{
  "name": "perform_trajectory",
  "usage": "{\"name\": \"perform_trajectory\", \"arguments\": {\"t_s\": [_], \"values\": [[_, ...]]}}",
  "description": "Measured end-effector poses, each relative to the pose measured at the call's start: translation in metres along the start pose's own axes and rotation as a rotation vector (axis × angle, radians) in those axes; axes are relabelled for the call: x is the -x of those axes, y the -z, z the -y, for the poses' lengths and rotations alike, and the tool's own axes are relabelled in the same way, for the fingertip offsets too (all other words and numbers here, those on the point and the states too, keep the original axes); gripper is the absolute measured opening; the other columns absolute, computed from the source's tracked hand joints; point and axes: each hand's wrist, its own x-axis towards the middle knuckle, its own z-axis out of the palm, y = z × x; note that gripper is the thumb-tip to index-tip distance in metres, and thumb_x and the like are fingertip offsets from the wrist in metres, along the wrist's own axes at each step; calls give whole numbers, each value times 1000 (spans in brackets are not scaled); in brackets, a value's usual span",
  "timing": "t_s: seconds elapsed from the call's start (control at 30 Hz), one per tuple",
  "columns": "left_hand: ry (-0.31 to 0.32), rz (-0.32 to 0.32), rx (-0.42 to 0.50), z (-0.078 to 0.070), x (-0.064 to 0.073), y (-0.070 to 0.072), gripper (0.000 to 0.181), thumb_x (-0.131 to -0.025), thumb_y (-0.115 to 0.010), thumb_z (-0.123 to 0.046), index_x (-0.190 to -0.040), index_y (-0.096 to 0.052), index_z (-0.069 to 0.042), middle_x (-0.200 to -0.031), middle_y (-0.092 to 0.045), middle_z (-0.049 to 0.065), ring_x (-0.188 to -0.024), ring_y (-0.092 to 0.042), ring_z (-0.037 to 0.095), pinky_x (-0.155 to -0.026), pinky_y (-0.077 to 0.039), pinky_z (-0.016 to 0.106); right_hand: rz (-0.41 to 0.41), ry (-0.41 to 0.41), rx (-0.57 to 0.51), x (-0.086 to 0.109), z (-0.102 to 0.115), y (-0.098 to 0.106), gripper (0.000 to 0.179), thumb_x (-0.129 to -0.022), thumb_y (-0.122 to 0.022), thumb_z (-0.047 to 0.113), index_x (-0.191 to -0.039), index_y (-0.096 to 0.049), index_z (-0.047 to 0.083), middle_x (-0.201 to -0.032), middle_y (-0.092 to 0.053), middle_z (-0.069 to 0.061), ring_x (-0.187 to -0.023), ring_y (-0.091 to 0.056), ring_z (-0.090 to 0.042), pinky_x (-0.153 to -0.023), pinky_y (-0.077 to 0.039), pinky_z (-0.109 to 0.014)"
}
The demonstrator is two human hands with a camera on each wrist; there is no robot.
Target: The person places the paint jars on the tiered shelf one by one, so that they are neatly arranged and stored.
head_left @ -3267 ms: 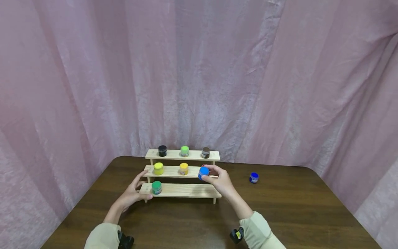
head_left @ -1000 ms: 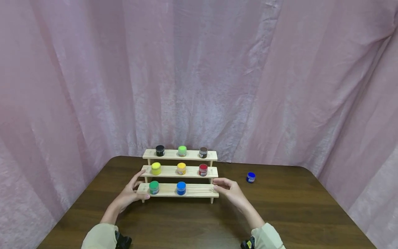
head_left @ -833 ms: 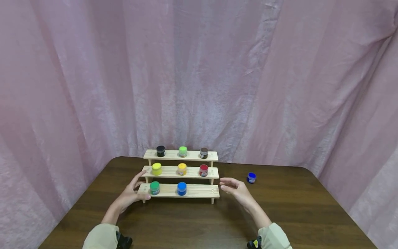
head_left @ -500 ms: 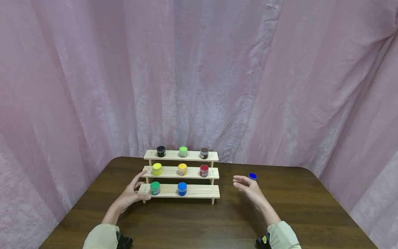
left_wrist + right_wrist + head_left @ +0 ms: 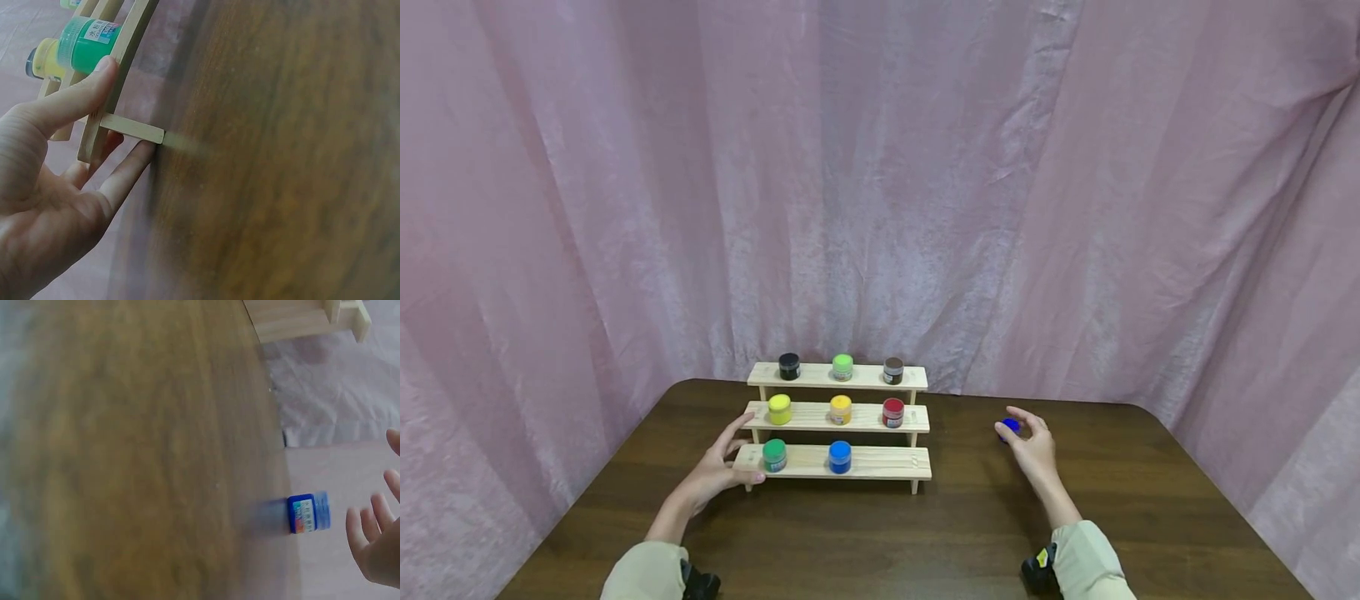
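A three-tier wooden display stand (image 5: 880, 463) carries small paint jars. My left hand (image 5: 713, 472) grips its left end; in the left wrist view the thumb presses the lowest shelf beside the green paint jar (image 5: 94, 50), with fingers behind and against the leg. The lowest shelf also bears a blue paint jar (image 5: 839, 457) at its middle; its right part is bare. Off to the right, my right hand (image 5: 1034, 446) spreads thumb and fingers about a dark blue paint jar (image 5: 1011, 426) standing on the table. The right wrist view shows a gap between those fingers and the jar.
Yellow (image 5: 779, 409), orange-yellow (image 5: 840, 409) and red (image 5: 892, 412) jars stand on the middle shelf. Black (image 5: 789, 366), light green (image 5: 842, 367) and brown (image 5: 892, 370) ones line the top. A pink curtain (image 5: 880, 208) hangs behind the brown table (image 5: 865, 542).
The blue jar went from my right hand to the middle of the lowest shelf. The right hand then left the stand and moved right to the dark blue jar. My left hand stayed put.
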Motion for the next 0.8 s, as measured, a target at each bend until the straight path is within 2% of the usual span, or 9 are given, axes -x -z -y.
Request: {"name": "perform_trajectory", "arguments": {"t_s": [0.07, 0.13, 0.23, 0.33, 0.5, 0.73, 0.8], "values": [[3, 7, 6, 0, 0, 0, 106, -76, -81, -4, -156, -15, -25, -146, -31, 33, -110, -57, 33, -83, -51, 35, -14, -7, 20, -3, -5, 1, 50, -93, -66, 17, -137, -50, 1, -141, -40, -25, -127, -41, -38, -103, -43, -42], [8, 9, 8, 0, 0, 0, 107, -76, -81, -3, -156, -14, -25, -146, -31, 33, -111, -57, 33, -83, -52, 35, -20, -18, 49, -5, -9, 2, 55, -92, -66, 18, -140, -46, 2, -148, -33, -27, -134, -33, -44, -109, -35, -53], [17, -5, -4, -1, 1, 1, 107, -75, -81, -4, -156, -15, -26, -146, -31, 32, -112, -56, 34, -83, -51, 35, -19, -28, 91, -8, -14, 2, 63, -91, -67, 20, -145, -40, 3, -153, -28, -29, -139, -27, -49, -112, -27, -59], [17, -10, -10, -2, 1, 1, 106, -75, -81, -4, -156, -15, -26, -146, -31, 32, -113, -56, 35, -84, -51, 36, -4, -45, 117, -11, -18, 1, 72, -91, -68, 23, -150, -33, 4, -154, -28, -28, -141, -25, -49, -114, -24, -61], [18, -1, -1, -2, 1, 0, 106, -76, -81, -5, -156, -15, -27, -146, -32, 31, -110, -58, 32, -84, -51, 35, 9, -69, 115, -15, -23, -2, 78, -90, -69, 23, -151, -26, -1, -153, -31, -30, -142, -28, -46, -115, -26, -57], [6, 3, 13, -1, 1, 0, 107, -75, -81, -3, -156, -15, -24, -145, -33, 32, -107, -59, 30, -81, -52, 33, 42, -119, 54, -17, -30, -7, 72, -93, -63, 17, -150, -26, -6, -150, -34, -33, -139, -34, -46, -114, -30, -55], [5, 4, 16, -2, 1, -1, 107, -75, -81, -3, -156, -15, -24, -144, -34, 32, -106, -59, 29, -80, -52, 32, 29, -130, 42, -18, -31, -8, 67, -94, -61, 14, -148, -28, -7, -147, -37, -34, -136, -38, -47, -111, -34, -54]]}}
